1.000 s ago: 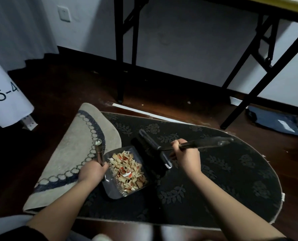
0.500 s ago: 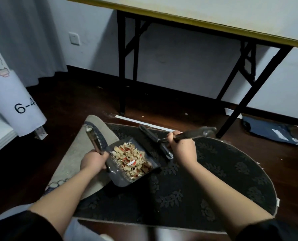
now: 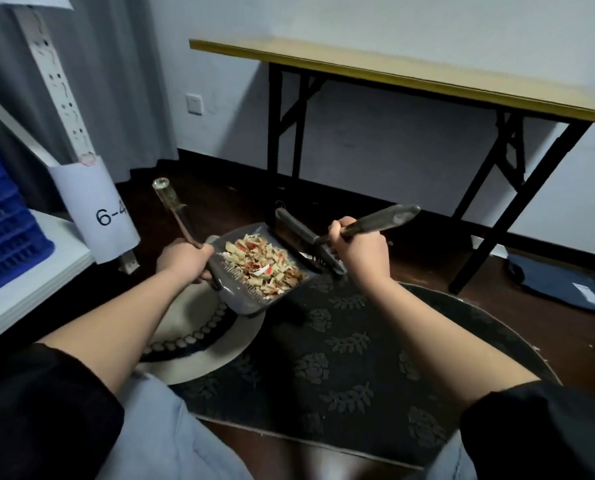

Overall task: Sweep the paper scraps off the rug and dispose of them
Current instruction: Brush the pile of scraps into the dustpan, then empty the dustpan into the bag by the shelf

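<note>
1. Right now my left grip (image 3: 184, 260) is curled round the dustpan handle (image 3: 178, 216); handle sticks up and away past my knuckles.
2. Dustpan (image 3: 251, 299) is tilted, held above the rug, its pan just right of my left grip and betw. both hands.
3. Paper scraps (image 3: 262, 265) sit heaped inside the pan, tan w/ a few red and white bits, close beside my left fingers.
4. My right grip (image 3: 358, 252) is wrapped tight round the brush handle (image 3: 381, 220); handle end points up-right.
5. Brush (image 3: 303, 237) head hangs just left of my right grip, touching or nearly touching the far right edge of the pan; can't tell which.
6. Rug (image 3: 341, 358) lies under both forearms, dark w/ leaf pattern; its pale corner (image 3: 199, 355) is folded over beneath the dustpan.
7. Folding table (image 3: 410, 81) w/ black legs stands against the wall, well beyond the hands.
8. White paper tube (image 3: 98, 209) marked "6-4" leans at left, near a blue crate (image 3: 1, 220) on a white shelf (image 3: 29, 292).
9. Dark bag (image 3: 566, 285) lies on the floor at far right.
</note>
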Demonstrator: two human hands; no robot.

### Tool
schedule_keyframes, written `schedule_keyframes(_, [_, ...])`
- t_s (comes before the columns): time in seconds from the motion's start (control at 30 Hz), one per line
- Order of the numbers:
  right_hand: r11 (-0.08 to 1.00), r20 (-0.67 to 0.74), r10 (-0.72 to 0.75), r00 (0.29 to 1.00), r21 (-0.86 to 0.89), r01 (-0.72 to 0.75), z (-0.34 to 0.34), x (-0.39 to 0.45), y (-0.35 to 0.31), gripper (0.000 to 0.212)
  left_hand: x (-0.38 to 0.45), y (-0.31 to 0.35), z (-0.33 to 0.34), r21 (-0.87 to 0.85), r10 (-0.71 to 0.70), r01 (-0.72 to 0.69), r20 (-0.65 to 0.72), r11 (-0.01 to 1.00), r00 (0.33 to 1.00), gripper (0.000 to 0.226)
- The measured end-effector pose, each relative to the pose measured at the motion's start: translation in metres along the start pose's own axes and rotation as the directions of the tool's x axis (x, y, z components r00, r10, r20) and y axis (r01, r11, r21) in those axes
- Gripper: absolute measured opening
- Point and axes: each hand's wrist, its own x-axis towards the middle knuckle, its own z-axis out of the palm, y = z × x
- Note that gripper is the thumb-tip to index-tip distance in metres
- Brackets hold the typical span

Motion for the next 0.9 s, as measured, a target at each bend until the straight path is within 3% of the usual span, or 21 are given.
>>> schedule_keyframes(0.17, [0.999, 0.012, -0.042, 0.999, 0.035, 0.041, -0.004, 0.004, -0.033, 0.031, -0.016, 0.001, -0.034, -0.041, -0.038, 0.035, -0.074, 0.999, 0.997, 0.033])
schedule_keyframes(0.47, [0.982, 0.067, -0.173, 0.983, 0.084, 0.168, 0.012, -0.009, -0.115, 0.069, -0.050, -0.026, -0.110, -0.155, -0.116, 0.085, -0.206, 0.984, 0.972, 0.028])
schedule_keyframes(0.67, [0.931, 0.118, -0.357, 0.927, 0.124, 0.342, 0.031, -0.036, -0.184, 0.071, -0.079, -0.068, -0.178, -0.230, -0.183, 0.114, -0.307, 0.967, 0.934, 0.030])
schedule_keyframes(0.83, [0.864, 0.161, -0.500, 0.851, 0.155, 0.479, 0.050, -0.066, -0.243, 0.054, -0.118, -0.101, -0.238, -0.260, -0.262, 0.162, -0.418, 0.952, 0.870, 0.029])
schedule_keyframes(0.9, [0.841, 0.177, -0.536, 0.825, 0.202, 0.503, 0.058, -0.082, -0.268, 0.059, -0.133, -0.116, -0.260, -0.273, -0.302, 0.192, -0.448, 0.942, 0.842, 0.031])
